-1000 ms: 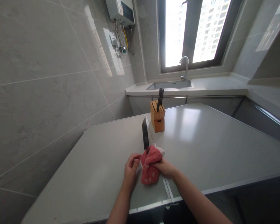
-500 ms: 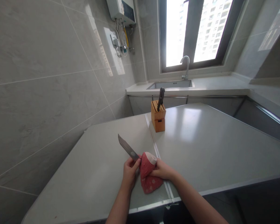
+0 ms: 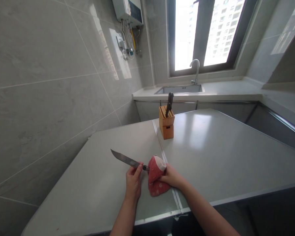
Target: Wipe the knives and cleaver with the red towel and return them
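Note:
A kitchen knife (image 3: 125, 159) points to the left over the table, its blade bare and part of its dark handle showing. The fingers of my left hand (image 3: 134, 180) are closed on it near the base of the blade. A red cloth (image 3: 156, 178) with pale dots and a white patch covers the rear end of the handle. My right hand (image 3: 173, 177) is closed around this cloth from the right side, with some fingers hidden in its folds. Whether those fingers also press the handle through the cloth cannot be seen.
Beyond my hands a wooden knife block (image 3: 166, 126) stands on the pale table (image 3: 218, 157), with black-handled tools (image 3: 169, 104) in its slots. Behind the table is a counter with a sink (image 3: 179, 89) and a faucet (image 3: 196, 70). A tiled wall (image 3: 51, 98) rises on the left.
The knife has swung to a flatter angle and shifted left, baring part of its handle from the cloth. My left hand has moved slightly left, while my right hand stays nearly in place.

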A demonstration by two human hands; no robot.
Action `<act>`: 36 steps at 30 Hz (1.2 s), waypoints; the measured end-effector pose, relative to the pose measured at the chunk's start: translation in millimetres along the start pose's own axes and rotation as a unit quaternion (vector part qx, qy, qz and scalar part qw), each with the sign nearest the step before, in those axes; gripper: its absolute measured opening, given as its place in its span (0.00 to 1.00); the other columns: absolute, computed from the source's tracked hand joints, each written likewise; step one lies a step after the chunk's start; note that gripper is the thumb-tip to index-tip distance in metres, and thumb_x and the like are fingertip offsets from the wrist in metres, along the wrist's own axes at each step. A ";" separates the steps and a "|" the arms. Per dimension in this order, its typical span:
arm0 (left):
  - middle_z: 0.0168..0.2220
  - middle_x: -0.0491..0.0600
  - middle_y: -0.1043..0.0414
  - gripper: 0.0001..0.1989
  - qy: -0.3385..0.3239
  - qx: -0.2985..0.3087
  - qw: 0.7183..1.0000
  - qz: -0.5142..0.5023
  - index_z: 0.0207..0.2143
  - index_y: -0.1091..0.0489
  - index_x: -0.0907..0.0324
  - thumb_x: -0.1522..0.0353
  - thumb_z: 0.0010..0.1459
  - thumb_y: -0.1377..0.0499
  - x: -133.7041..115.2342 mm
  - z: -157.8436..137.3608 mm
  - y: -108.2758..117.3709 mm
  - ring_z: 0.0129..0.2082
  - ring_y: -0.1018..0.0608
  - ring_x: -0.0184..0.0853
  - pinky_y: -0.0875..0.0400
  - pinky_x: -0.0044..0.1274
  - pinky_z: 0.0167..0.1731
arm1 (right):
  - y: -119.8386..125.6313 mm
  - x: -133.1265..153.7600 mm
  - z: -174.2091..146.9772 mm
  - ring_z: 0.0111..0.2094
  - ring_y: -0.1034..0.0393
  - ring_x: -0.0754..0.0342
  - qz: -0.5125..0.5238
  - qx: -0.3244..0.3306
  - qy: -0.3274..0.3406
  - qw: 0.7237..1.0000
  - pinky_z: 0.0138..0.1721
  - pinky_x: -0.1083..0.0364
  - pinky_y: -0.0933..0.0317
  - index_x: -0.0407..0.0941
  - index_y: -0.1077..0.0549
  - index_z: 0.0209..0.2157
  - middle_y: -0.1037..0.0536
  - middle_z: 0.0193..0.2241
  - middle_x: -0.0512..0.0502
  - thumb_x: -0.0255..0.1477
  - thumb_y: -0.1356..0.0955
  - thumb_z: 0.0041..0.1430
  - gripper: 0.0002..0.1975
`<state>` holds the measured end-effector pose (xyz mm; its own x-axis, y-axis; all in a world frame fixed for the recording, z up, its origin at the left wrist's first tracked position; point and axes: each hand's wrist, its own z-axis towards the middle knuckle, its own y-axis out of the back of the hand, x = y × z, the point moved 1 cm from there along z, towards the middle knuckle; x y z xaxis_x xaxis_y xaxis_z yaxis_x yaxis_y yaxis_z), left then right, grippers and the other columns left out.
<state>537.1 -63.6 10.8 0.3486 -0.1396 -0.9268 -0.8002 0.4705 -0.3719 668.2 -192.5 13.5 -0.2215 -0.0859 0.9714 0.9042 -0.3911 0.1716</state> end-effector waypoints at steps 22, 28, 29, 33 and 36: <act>0.34 0.53 0.21 0.15 0.048 0.105 0.993 -0.005 0.35 0.23 0.64 0.67 0.43 0.31 1.4 -4.8 -5.7 0.35 0.22 0.36 0.31 0.26 0.41 | 1.7 11.9 1.2 0.39 0.26 0.48 0.033 -0.014 0.018 0.999 0.43 0.51 0.33 0.44 0.24 0.42 0.20 0.39 0.47 0.29 0.28 0.47 0.17; 0.33 0.53 0.21 0.14 0.042 0.076 0.996 -0.013 0.33 0.23 0.65 0.67 0.43 0.31 2.2 -3.7 -4.3 0.34 0.21 0.37 0.31 0.27 0.41 | 1.9 7.3 2.3 0.37 0.27 0.48 0.025 -0.033 0.000 0.999 0.41 0.52 0.33 0.42 0.23 0.37 0.20 0.35 0.46 0.30 0.28 0.46 0.14; 0.33 0.53 0.21 0.14 0.040 0.068 0.997 -0.013 0.33 0.24 0.64 0.67 0.42 0.30 2.3 -3.5 -3.8 0.35 0.21 0.38 0.31 0.28 0.42 | 2.0 6.2 2.4 0.37 0.27 0.48 0.025 -0.036 -0.003 0.999 0.40 0.52 0.33 0.42 0.24 0.36 0.20 0.35 0.47 0.29 0.28 0.45 0.13; 0.33 0.53 0.21 0.15 0.035 0.046 0.998 -0.010 0.33 0.24 0.64 0.67 0.41 0.30 3.2 -2.7 -2.2 0.36 0.21 0.37 0.31 0.28 0.43 | 2.3 3.9 3.1 0.33 0.27 0.50 0.012 -0.056 -0.003 0.998 0.37 0.53 0.33 0.42 0.24 0.33 0.20 0.32 0.48 0.28 0.29 0.45 0.10; 0.32 0.53 0.21 0.15 0.025 0.034 0.999 -0.001 0.33 0.24 0.64 0.67 0.40 0.30 3.6 -2.6 -2.4 0.35 0.21 0.37 0.31 0.28 0.42 | 2.1 3.9 3.6 0.33 0.27 0.50 0.004 -0.072 0.010 0.997 0.36 0.53 0.33 0.42 0.24 0.34 0.20 0.32 0.47 0.27 0.30 0.44 0.11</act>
<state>538.9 -67.4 8.2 0.3249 -0.1832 -0.9278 -0.7637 0.5279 -0.3717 670.6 -190.3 18.2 -0.2222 -0.1066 0.9692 0.8447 -0.5175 0.1367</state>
